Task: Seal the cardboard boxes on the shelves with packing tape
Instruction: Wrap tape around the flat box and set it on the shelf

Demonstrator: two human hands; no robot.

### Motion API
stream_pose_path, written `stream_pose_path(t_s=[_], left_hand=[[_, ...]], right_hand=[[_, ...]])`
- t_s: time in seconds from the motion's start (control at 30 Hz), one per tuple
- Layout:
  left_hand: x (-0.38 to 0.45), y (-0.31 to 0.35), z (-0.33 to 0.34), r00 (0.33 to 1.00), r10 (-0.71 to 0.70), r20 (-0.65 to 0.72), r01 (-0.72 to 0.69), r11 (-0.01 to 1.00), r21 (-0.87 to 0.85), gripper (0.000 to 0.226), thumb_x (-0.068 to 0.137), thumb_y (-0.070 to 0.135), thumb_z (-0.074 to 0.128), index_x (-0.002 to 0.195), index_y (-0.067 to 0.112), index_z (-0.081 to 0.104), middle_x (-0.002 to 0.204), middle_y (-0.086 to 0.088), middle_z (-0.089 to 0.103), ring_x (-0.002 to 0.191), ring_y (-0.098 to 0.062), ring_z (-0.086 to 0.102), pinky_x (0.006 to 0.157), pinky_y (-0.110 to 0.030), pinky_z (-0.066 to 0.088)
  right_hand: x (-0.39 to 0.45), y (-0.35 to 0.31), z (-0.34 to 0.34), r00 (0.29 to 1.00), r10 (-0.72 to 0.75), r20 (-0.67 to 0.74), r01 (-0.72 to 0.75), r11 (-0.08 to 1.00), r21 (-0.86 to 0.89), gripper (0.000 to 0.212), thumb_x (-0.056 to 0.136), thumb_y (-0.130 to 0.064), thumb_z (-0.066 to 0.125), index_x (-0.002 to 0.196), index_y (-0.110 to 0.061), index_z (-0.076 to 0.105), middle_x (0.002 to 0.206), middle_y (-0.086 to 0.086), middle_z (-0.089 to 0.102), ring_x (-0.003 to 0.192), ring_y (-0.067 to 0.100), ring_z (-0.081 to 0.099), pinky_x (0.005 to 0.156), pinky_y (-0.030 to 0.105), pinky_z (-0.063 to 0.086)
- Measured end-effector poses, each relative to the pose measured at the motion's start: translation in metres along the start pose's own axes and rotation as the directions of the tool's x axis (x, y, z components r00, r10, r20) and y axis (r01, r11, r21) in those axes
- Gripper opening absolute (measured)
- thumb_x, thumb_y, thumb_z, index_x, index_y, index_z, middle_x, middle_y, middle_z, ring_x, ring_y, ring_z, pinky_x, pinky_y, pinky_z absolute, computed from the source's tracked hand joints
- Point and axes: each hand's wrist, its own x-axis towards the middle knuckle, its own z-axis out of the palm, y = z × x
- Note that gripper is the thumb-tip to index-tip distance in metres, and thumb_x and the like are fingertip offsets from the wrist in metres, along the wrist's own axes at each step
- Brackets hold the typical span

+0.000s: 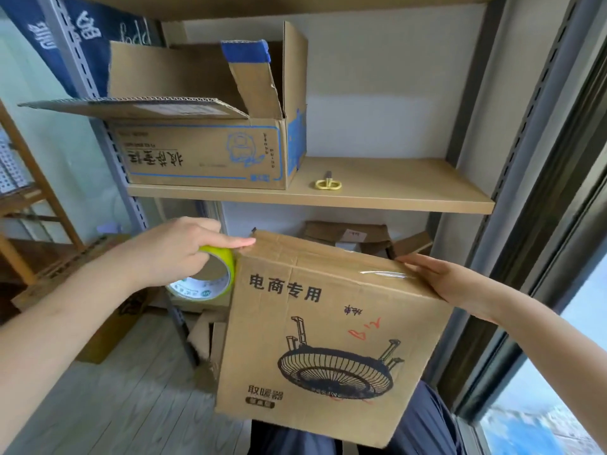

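A brown cardboard box (328, 336) with a printed heater drawing stands tilted in front of me, its top flaps closed and a strip of clear tape shining near its right top edge. My left hand (177, 247) grips a yellow-green roll of packing tape (210, 277) at the box's upper left corner, a finger stretched onto the edge. My right hand (440, 277) lies flat with straight fingers on the box's upper right edge. A second box (203, 152) with blue print sits on the upper shelf, its flaps open.
Yellow-handled scissors (328, 182) lie on the upper shelf board (394, 192), right of the open box. Flattened cardboard pieces (348, 236) lie on the lower shelf behind the box. Grey metal uprights (108, 139) frame the shelf. More cardboard rests on the wooden floor (131, 372) at left.
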Motion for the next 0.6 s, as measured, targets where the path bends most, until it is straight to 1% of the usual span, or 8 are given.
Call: stream_pose_path(t_s=[0.07, 0.1, 0.2, 0.27, 0.37, 0.43, 0.53, 0.6], left_hand=[[0.006, -0.004, -0.003, 1.0, 0.03, -0.01, -0.03, 1.0, -0.003, 0.086, 0.086, -0.014, 0.037, 0.133, 0.058, 0.047, 0.074, 0.001, 0.039, 0.072, -0.001, 0.045, 0.06, -0.016, 0.037], [0.009, -0.004, -0.007, 0.999, 0.04, -0.02, -0.04, 0.999, 0.008, 0.087, 0.086, -0.014, 0.037, 0.131, 0.059, 0.048, 0.074, 0.001, 0.039, 0.073, -0.003, 0.045, 0.06, -0.019, 0.037], [0.016, 0.001, -0.029, 0.99, 0.095, -0.104, -0.09, 0.995, 0.046, 0.088, 0.083, -0.014, 0.038, 0.127, 0.06, 0.052, 0.073, 0.002, 0.042, 0.076, -0.007, 0.046, 0.061, -0.023, 0.036], [0.022, 0.002, -0.045, 0.979, 0.135, -0.152, -0.127, 0.99, 0.062, 0.087, 0.081, -0.015, 0.039, 0.126, 0.058, 0.054, 0.073, 0.001, 0.042, 0.078, -0.01, 0.048, 0.062, -0.021, 0.037], [0.028, 0.0, -0.057, 0.986, 0.138, -0.094, -0.123, 0.982, 0.146, 0.084, 0.083, -0.011, 0.041, 0.128, 0.059, 0.052, 0.081, 0.007, 0.044, 0.078, -0.011, 0.047, 0.06, -0.027, 0.039], [0.028, -0.005, -0.055, 0.993, 0.109, -0.044, -0.1, 0.979, 0.18, 0.083, 0.085, -0.009, 0.041, 0.129, 0.061, 0.05, 0.079, 0.004, 0.043, 0.078, -0.008, 0.048, 0.057, -0.026, 0.037], [0.022, -0.01, -0.046, 0.997, 0.07, -0.021, -0.065, 0.981, 0.183, 0.086, 0.086, -0.008, 0.038, 0.129, 0.067, 0.044, 0.077, 0.002, 0.042, 0.079, -0.002, 0.047, 0.055, -0.024, 0.035], [0.02, -0.014, -0.048, 0.995, 0.076, -0.058, -0.066, 0.985, 0.159, 0.087, 0.085, -0.01, 0.038, 0.129, 0.065, 0.046, 0.075, 0.003, 0.041, 0.075, -0.006, 0.046, 0.057, -0.032, 0.037]], right_hand=[[-0.003, 0.0, -0.001, 1.0, -0.026, -0.011, 0.026, 0.999, 0.037, 0.037, 0.108, -0.026, 0.032, 0.132, -0.045, 0.054, 0.132, -0.007, 0.058, 0.117, 0.014, 0.057, 0.108, 0.034, 0.043], [-0.004, 0.0, -0.001, 0.999, -0.035, -0.015, 0.036, 0.998, 0.048, 0.038, 0.108, -0.024, 0.032, 0.132, -0.044, 0.054, 0.131, -0.007, 0.058, 0.117, 0.014, 0.058, 0.108, 0.033, 0.043], [-0.006, -0.002, 0.001, 0.995, -0.1, 0.017, 0.098, 0.992, 0.08, 0.039, 0.108, -0.025, 0.031, 0.124, -0.051, 0.055, 0.133, -0.01, 0.058, 0.12, 0.013, 0.057, 0.112, 0.037, 0.041], [-0.009, -0.007, 0.003, 0.988, -0.154, 0.018, 0.154, 0.987, 0.036, 0.041, 0.109, -0.021, 0.029, 0.128, -0.049, 0.052, 0.133, -0.012, 0.057, 0.121, 0.011, 0.056, 0.11, 0.031, 0.041], [-0.009, -0.01, 0.002, 0.984, -0.175, 0.019, 0.175, 0.984, 0.018, 0.042, 0.109, -0.021, 0.029, 0.126, -0.053, 0.051, 0.134, -0.009, 0.057, 0.12, 0.012, 0.056, 0.11, 0.035, 0.043], [-0.007, -0.009, 0.001, 0.985, -0.172, 0.024, 0.171, 0.985, 0.024, 0.042, 0.109, -0.022, 0.029, 0.123, -0.055, 0.05, 0.135, -0.008, 0.056, 0.121, 0.013, 0.056, 0.11, 0.037, 0.043], [-0.007, -0.012, 0.002, 0.983, -0.181, 0.023, 0.181, 0.983, 0.024, 0.04, 0.108, -0.022, 0.029, 0.125, -0.052, 0.049, 0.134, -0.009, 0.055, 0.121, 0.013, 0.055, 0.107, 0.03, 0.043], [-0.007, -0.016, 0.003, 0.983, -0.181, 0.027, 0.182, 0.983, -0.001, 0.039, 0.108, -0.023, 0.029, 0.13, -0.049, 0.049, 0.134, -0.009, 0.054, 0.121, 0.013, 0.054, 0.104, 0.026, 0.043]])
